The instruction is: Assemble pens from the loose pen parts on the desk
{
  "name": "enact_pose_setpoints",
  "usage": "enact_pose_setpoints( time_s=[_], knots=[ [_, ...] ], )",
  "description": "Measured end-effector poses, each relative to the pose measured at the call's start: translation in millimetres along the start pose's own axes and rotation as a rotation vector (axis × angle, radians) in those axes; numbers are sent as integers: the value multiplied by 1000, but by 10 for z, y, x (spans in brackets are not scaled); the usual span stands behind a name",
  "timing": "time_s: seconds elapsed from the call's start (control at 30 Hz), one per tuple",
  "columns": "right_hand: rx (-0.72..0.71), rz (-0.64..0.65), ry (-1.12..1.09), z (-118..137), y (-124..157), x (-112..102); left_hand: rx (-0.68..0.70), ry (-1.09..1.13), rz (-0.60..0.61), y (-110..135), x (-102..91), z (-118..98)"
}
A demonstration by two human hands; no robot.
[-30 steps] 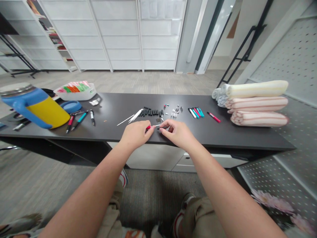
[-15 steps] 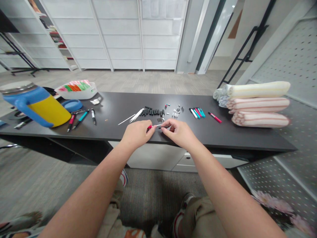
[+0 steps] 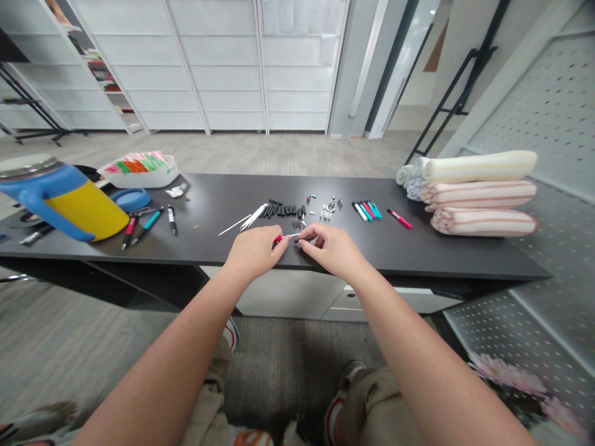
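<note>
Working at the near edge of a dark table (image 3: 209, 204), the person holds pen parts between both hands. The left hand (image 3: 255, 251) is closed in a pinch on a red pen part (image 3: 279, 238), from which a thin white refill (image 3: 294, 235) sticks out toward the right. The right hand (image 3: 332, 248) is closed in a pinch on a black pen part (image 3: 307, 239), held in line with the refill. Whether the two parts touch cannot be told, as the fingers of both hands cover most of each piece. The parts sit just above the table's front edge, between the two hands.

Behind the hands, a row of items runs along the middle of the table. From left to right it holds a fan of loose refills (image 3: 251, 220), a cluster of black barrels (image 3: 281, 209), small metal bits (image 3: 328, 209) and a group of finished pens (image 3: 367, 210). One red pen (image 3: 400, 218) lies apart to the right of that group.

At the far right end, rolled towels (image 3: 478, 192) are stacked three high. At the far left, a yellow jug (image 3: 60, 198) with a blue handle stands close to the camera and hides part of that end of the table. Beside it lie a blue lid (image 3: 131, 199), a white tray (image 3: 139, 179) of coloured items and three more pens (image 3: 149, 224).
</note>
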State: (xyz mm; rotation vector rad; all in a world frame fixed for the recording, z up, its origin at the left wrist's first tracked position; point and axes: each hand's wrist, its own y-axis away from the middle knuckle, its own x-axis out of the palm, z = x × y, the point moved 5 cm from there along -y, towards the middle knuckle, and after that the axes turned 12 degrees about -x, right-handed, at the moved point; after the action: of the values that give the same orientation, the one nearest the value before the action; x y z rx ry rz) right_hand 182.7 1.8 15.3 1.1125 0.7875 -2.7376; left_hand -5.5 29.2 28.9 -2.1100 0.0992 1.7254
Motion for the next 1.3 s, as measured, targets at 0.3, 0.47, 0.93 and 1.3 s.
enact_pose_setpoints(
  time_s=[0.3,0.47,0.93,1.3],
  knots=[
    [10,3,19,8,2,-3,2,-2,-8,8,12,9],
    [12,6,27,29,4,-12,10,-7,-18,15,18,6],
    [5,-12,-24,28,3,-25,-3,-18,5,9,-1,-9],
    [8,-7,-24,18,-2,-18,-7,-16,15,12,3,-5]
  ],
)
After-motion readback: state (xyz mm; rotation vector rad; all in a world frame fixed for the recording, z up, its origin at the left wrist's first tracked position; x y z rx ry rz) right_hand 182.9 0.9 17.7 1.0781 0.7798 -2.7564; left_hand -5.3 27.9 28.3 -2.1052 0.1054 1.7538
